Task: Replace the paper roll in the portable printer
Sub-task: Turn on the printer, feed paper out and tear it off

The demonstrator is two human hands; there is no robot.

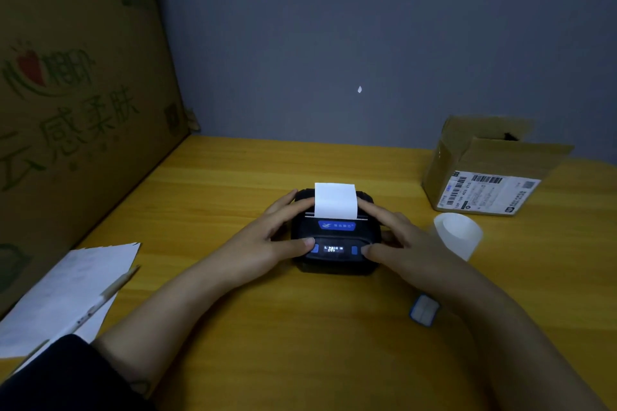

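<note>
A small black portable printer [335,257] with a blue logo strip and a lit display sits on the yellow wooden table [300,327]. A white strip of paper [335,200] sticks up out of its slot at the far side. My left hand [267,237] rests on the printer's left side, thumb on the left blue button. My right hand [397,240] holds the right side, thumb by the right blue button. A white translucent paper roll [459,237] lies on the table just right of my right hand.
An open cardboard box [484,173] with shipping labels stands at the back right. A large printed carton [73,110] walls the left side. White sheets [56,304] and a pencil [110,294] lie front left. A small blue-edged item [424,310] lies near my right forearm.
</note>
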